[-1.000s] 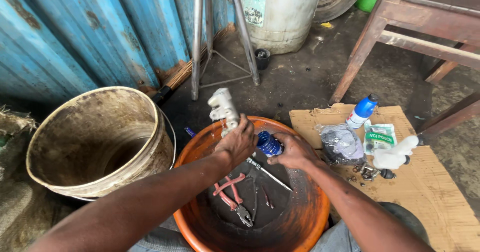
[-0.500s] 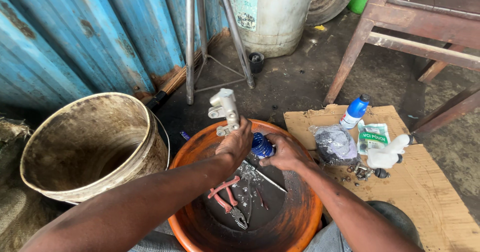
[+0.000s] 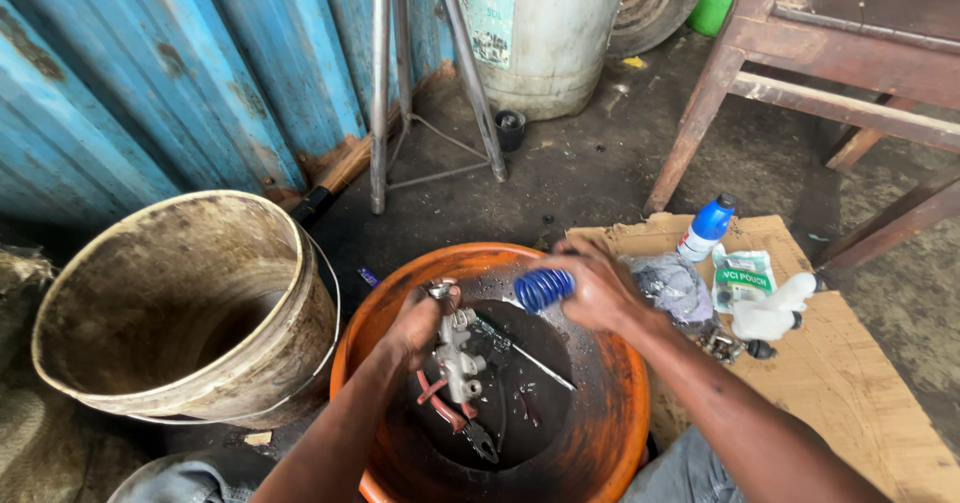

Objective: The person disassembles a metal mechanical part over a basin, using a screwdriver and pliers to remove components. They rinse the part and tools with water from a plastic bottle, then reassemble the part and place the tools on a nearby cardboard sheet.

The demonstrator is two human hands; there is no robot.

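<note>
Over orange basin (image 3: 610, 403), left hand (image 3: 415, 323) grips metal part (image 3: 458, 355), right hand (image 3: 600, 288) clutches blue spring (image 3: 543, 288).

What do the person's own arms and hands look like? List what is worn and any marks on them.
Both arms are bare up to the picture's lower edge: no sleeves, gloves, watch or rings show. The left hand and right hand look wet and smeared with dark grime, and dark smudges run along both forearms. At the bottom edge, blue-grey trouser cloth shows beside each arm.
</note>
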